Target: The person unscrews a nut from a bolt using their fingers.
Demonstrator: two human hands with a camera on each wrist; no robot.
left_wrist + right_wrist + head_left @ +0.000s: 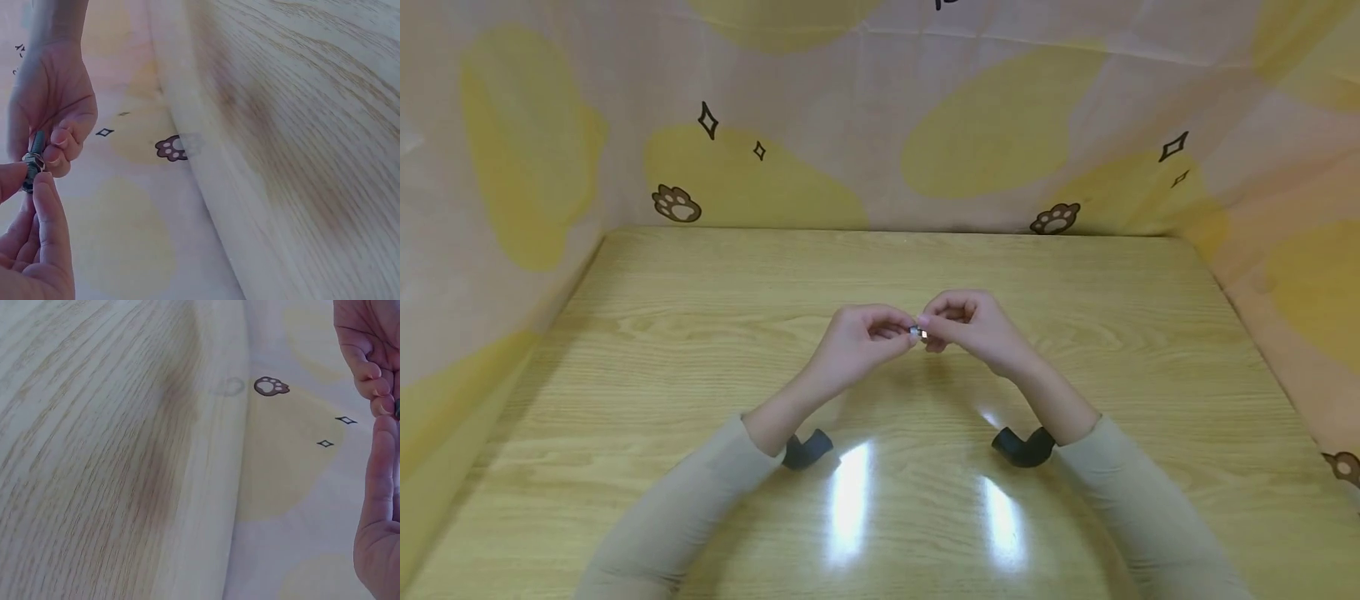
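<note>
The person's left grip (853,342) is a pinch, thumb against finger, on one end of a small metal bolt (39,142); the right grip (981,329) meets it fingertip to fingertip, thumb and finger appearing closed on it from the opposite side, so the bolt sits right between the two, held up over the wooden surface (880,267). A bright ring of metal, a nut (34,161) by the look of it, is around the shank just beyond the left fingertips, and the threaded end points toward the right palm. How far along the threads it sits, I can't make out past the fingers. What I'd worry about is a drop: the pieces are tiny, only fingertips have them, and if both pinches eased together, either could fall and roll on the glossy surface below. If the nut were turned while tilted, the threads might bind; too light a left pinch could let the whole bolt spin. I can read no lettering on the metal. The cloth (1000,117) beyond the grips shows paw prints (676,204) and diamond stars (707,121), no brand; a dark mark (946,4) at the top is cut off, unreadable.
</note>
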